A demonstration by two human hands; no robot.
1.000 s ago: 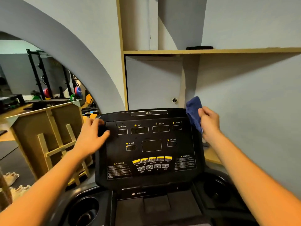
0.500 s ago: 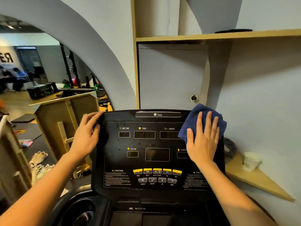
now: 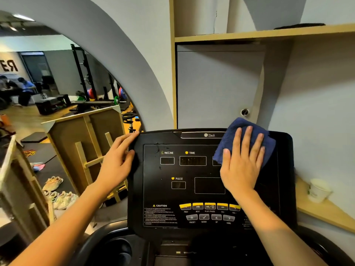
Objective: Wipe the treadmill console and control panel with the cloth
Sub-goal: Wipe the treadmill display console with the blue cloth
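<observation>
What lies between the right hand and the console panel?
In the head view, the blue cloth lies between them: the right hand presses flat on it, over the upper right part of the treadmill console.

Grey arched wall point(image 3: 123, 60), wooden shelf point(image 3: 269, 33), gym floor point(image 3: 25, 120) beyond.

corner shelf point(image 3: 326, 210), paper cup point(image 3: 318, 190) on it

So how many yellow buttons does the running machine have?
5 show, in one row low on the console: PREV, NEXT, PLAY/PAUSE, then two volume buttons. The right hand's forearm partly covers the last and could hide more.
</observation>
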